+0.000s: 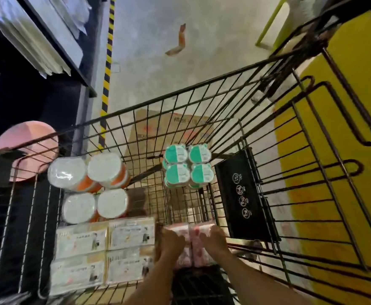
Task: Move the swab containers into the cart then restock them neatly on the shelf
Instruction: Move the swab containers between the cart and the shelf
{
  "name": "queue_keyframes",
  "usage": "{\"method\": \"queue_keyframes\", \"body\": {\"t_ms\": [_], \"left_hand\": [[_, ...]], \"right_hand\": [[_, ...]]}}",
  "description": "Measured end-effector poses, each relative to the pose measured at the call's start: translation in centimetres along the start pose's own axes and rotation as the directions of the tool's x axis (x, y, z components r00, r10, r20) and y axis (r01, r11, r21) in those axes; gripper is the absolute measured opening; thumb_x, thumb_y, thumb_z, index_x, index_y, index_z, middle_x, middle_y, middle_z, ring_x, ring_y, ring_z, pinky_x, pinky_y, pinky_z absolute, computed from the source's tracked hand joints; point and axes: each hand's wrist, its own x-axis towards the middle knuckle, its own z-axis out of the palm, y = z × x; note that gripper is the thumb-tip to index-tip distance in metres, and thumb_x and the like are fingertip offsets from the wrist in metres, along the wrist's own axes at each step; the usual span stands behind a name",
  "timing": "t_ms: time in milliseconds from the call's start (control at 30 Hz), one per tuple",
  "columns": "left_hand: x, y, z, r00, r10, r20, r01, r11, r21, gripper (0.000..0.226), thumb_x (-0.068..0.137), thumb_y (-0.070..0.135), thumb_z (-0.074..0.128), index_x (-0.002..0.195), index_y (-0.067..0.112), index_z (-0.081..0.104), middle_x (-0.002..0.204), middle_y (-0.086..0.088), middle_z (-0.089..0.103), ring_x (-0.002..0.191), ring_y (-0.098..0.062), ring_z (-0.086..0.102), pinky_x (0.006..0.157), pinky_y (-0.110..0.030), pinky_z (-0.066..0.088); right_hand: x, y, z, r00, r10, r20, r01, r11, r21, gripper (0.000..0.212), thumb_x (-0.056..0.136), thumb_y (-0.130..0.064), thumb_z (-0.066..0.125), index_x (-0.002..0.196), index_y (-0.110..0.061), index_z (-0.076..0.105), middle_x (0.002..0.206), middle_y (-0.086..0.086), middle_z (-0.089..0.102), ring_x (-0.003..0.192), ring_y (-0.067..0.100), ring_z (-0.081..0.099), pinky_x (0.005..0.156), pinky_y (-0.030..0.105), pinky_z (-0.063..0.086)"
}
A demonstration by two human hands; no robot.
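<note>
Left hand (170,241) and right hand (215,239) gripping blurred pink pack (190,244), fingertips hidden, inside cart (202,100)

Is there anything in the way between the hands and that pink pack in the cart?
No, nothing visible is in the way. The left hand and the right hand already rest on the pink pack, one on each side, inside the cart. The frame is too blurry to show their grip.

A shop aisle: a wire shopping cart (202,102) holds wrapped multipacks (186,165) beside a dark shelf (54,40).
</note>
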Motion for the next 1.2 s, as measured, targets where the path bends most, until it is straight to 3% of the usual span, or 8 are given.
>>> {"method": "queue_keyframes", "body": {"t_ms": [167, 300, 467, 667, 833, 967, 1033, 1200], "left_hand": [[0.4, 0.1, 1.0, 0.994, -0.085, -0.067, 0.085, 0.996, -0.007, 0.052, 0.093, 0.029, 0.056, 0.134, 0.001, 0.042, 0.124, -0.011, 0.058, 0.110, -0.023, 0.059, 0.087, -0.027, 0.050], [-0.2, 0.3, 1.2, 0.984, -0.068, -0.162, 0.085, 0.991, 0.100, 0.056, 0.092, 0.034, 0.057, 0.135, 0.002, 0.042, 0.129, -0.010, 0.054, 0.114, -0.019, 0.056, 0.092, -0.026, 0.048], [-1.8, 1.6, 1.8, 0.953, -0.092, -0.290, 0.150, 0.971, 0.185, 0.058, 0.095, 0.025, 0.050, 0.139, -0.003, 0.026, 0.139, -0.018, 0.038, 0.127, -0.027, 0.042, 0.102, -0.030, 0.042], [-2.2, 1.8, 2.2, 0.956, -0.152, -0.251, 0.145, 0.988, -0.046, 0.045, 0.098, 0.017, 0.041, 0.138, 0.005, 0.024, 0.136, -0.017, 0.045, 0.120, -0.030, 0.051, 0.091, -0.040, 0.051], [-1.4, 0.9, 3.0, 0.956, -0.015, -0.292, -0.035, 0.986, -0.164, 0.043, 0.094, 0.003, 0.046, 0.135, 0.010, 0.033, 0.126, -0.010, 0.048, 0.109, -0.029, 0.056, 0.081, -0.038, 0.052], [-1.8, 1.2, 2.9, 0.967, 0.146, -0.208, -0.176, 0.975, -0.136, 0.035, 0.092, 0.007, 0.055, 0.122, 0.011, 0.038, 0.095, 0.006, 0.043, 0.075, 0.000, 0.044, 0.054, -0.013, 0.029], [-1.6, 1.1, 1.9, 0.970, 0.187, -0.154, -0.200, 0.977, -0.075, 0.037, 0.091, 0.004, 0.055, 0.124, 0.005, 0.039, 0.091, 0.005, 0.049, 0.071, 0.002, 0.044, 0.054, -0.013, 0.035], [-1.9, 0.9, -4.3, 0.949, 0.313, -0.043, -0.315, 0.947, -0.065, 0.033, 0.090, 0.017, 0.061, 0.119, 0.008, 0.049, 0.116, -0.006, 0.054, 0.085, -0.009, 0.054, 0.060, -0.015, 0.049]], "right_hand": [[0.3, 0.5, 0.9, 0.998, 0.043, -0.049, -0.041, 0.998, 0.048, 0.056, 0.089, -0.032, 0.062, 0.132, 0.000, 0.046, 0.131, 0.017, 0.050, 0.116, 0.028, 0.054, 0.089, 0.029, 0.049], [0.2, 0.5, 1.2, 0.997, 0.056, -0.055, -0.048, 0.990, 0.132, 0.050, 0.086, -0.028, 0.064, 0.126, -0.001, 0.050, 0.126, 0.018, 0.053, 0.110, 0.030, 0.058, 0.090, 0.041, 0.053], [0.2, 0.7, 1.2, 0.996, 0.055, -0.070, -0.047, 0.992, 0.117, 0.047, 0.089, -0.031, 0.061, 0.127, -0.006, 0.051, 0.126, 0.015, 0.049, 0.110, 0.028, 0.057, 0.088, 0.036, 0.052], [0.2, 1.1, 1.0, 0.998, 0.045, -0.048, -0.038, 0.990, 0.133, 0.040, 0.090, -0.025, 0.058, 0.123, -0.002, 0.055, 0.117, 0.017, 0.059, 0.100, 0.028, 0.064, 0.081, 0.038, 0.057], [0.5, 1.6, 1.1, 0.998, 0.039, -0.049, -0.033, 0.991, 0.127, 0.045, 0.088, -0.021, 0.059, 0.126, 0.000, 0.051, 0.123, 0.016, 0.055, 0.106, 0.028, 0.061, 0.083, 0.038, 0.056], [0.4, 1.7, 1.2, 0.998, 0.027, -0.053, -0.020, 0.991, 0.130, 0.045, 0.088, -0.021, 0.059, 0.127, -0.002, 0.050, 0.124, 0.015, 0.052, 0.107, 0.028, 0.060, 0.086, 0.042, 0.055], [0.3, 1.6, 1.1, 0.998, 0.022, -0.055, -0.015, 0.992, 0.123, 0.046, 0.089, -0.023, 0.060, 0.129, -0.004, 0.047, 0.126, 0.013, 0.048, 0.110, 0.027, 0.057, 0.088, 0.039, 0.054], [0.8, 1.2, 0.7, 0.998, -0.006, -0.060, 0.012, 0.996, 0.091, 0.046, 0.088, -0.013, 0.062, 0.130, -0.005, 0.044, 0.130, 0.012, 0.047, 0.113, 0.024, 0.053, 0.084, 0.029, 0.049]]}}
